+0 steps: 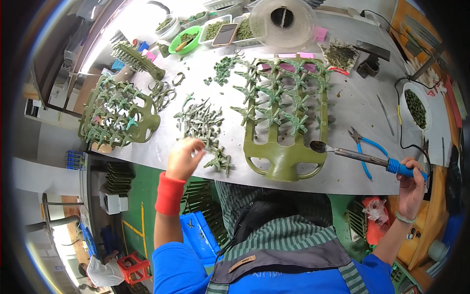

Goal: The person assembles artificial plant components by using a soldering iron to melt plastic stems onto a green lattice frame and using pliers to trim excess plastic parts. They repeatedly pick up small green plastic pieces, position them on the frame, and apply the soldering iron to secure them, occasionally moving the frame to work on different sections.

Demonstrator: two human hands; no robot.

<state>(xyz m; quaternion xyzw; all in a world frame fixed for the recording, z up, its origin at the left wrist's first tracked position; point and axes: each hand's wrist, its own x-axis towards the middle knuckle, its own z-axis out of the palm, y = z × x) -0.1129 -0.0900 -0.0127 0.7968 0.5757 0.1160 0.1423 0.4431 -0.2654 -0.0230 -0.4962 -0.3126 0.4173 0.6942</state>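
A blue shirt (pixel 180 268), striped apron (pixel 289 238) and red wristband (pixel 170 194) are worn.

White light (pixel 105 41) glares at upper left, and the green floor (pixel 142 182) (yellow-lined) lies near a red stool (pixel 133 267).

The left hand (pixel 183 159) is to the left of the two-handled olive-green frame (pixel 279 157), level with its handled end and well apart from it. Its fingers are curled inward, thumb and index tips near each other, slightly blurred. Below it a red wristband (pixel 170 193) circles the wrist, and the bare left forearm (pixel 168 230) runs nearly straight down to a blue sleeve.

The right hand (pixel 412 188) is well to the frame's right, a little nearer the torso, fingers and thumb closed in a grip. A pale bracelet (pixel 405 219) rings that wrist; the right forearm (pixel 391 240) slants outward from the body toward the hand.
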